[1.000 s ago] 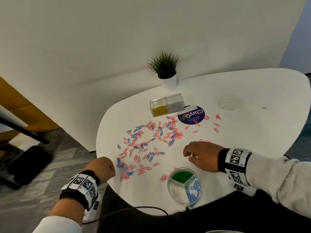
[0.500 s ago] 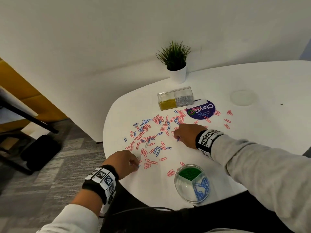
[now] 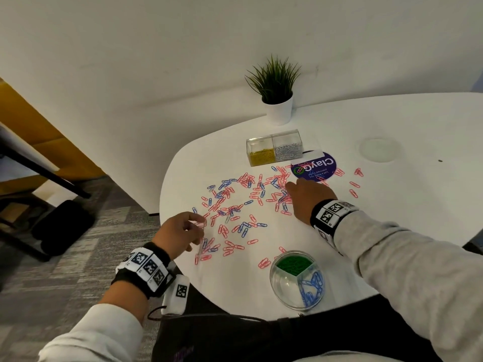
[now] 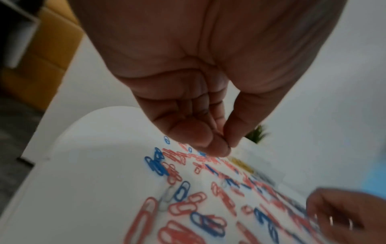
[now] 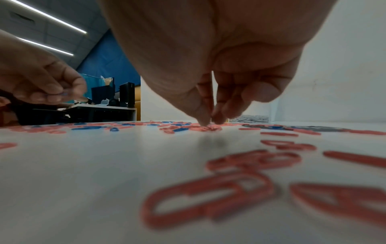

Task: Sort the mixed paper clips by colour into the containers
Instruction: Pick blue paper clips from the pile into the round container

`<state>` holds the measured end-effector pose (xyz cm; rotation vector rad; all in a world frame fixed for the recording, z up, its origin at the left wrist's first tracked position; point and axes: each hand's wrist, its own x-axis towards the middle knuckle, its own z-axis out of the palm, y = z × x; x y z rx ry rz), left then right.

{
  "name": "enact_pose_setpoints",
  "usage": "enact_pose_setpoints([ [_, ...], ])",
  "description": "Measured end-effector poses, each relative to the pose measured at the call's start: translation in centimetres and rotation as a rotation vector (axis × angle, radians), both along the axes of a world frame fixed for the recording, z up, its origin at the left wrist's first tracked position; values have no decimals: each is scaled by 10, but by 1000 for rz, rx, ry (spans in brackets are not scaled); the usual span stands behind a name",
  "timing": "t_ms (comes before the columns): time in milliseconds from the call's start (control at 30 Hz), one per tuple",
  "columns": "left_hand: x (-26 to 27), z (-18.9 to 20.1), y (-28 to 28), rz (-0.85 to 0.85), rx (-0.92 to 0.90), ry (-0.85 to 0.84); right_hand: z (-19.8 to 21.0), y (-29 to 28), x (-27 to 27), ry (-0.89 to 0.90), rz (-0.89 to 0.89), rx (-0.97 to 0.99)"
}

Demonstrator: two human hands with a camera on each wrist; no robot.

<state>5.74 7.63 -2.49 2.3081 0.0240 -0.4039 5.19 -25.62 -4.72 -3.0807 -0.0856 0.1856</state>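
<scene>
Apparently both hands (image 3: 180, 235) (image 3: 304, 197) pinch paper clips (image 3: 235, 205); clip colours blurred, unreadable.

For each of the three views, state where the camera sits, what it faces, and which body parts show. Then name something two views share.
Head: above, looking down at the table, clips, both hands and sleeves.
Left wrist: along the left hand, fingertips over red and blue clips.
Right wrist: low over the table, right hand fingertips on red clips.
Shared: both wrist views show the other hand.
</scene>
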Motion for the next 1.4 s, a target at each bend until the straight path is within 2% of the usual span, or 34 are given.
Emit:
enact_pose_setpoints([
  [100,1,1,1,200,-240,164,-2,2,2,-16,80,-21],
  [133,0,2,1,248,-281,206,-3,3,1,2,126,-4],
  [200,-2,1,0,231,-263,241,-4,4,1,61,160,42],
  [267,-5,0,-2,56,-54,199,-3,4,3,77,155,62],
  [333,-8,-2,-5,-223,301,45,-3,4,3,65,163,42],
  [400,-11,-2,-8,-379,531,-52,-6,6,4,65,182,17],
  [500,-14,-6,-15,-454,661,-106,-4,9,1,76,184,16],
  [600,-16,-11,-22,-535,737,-168,2,12,2,88,161,100],
  [700,-16,-16,-23,-524,660,-205,8,15,3,127,154,169],
  [833,-7,-13,-14,-276,413,-205,12,15,8,170,170,164],
  [900,-4,-9,-6,-238,350,-212,13,19,11,185,203,129],
  [967,-6,-9,-1,-281,362,-174,13,26,12,173,262,122],
  [1067,-10,-12,-3,-388,471,-98,8,42,14,185,347,110],
  [1167,-11,-14,-12,-427,573,-64,1,55,16,218,387,84],
  [1233,-10,-15,-16,-439,631,-98,-2,56,19,222,377,89],
  [1400,-12,-16,-24,-494,639,-148,1,49,20,283,300,68],
])
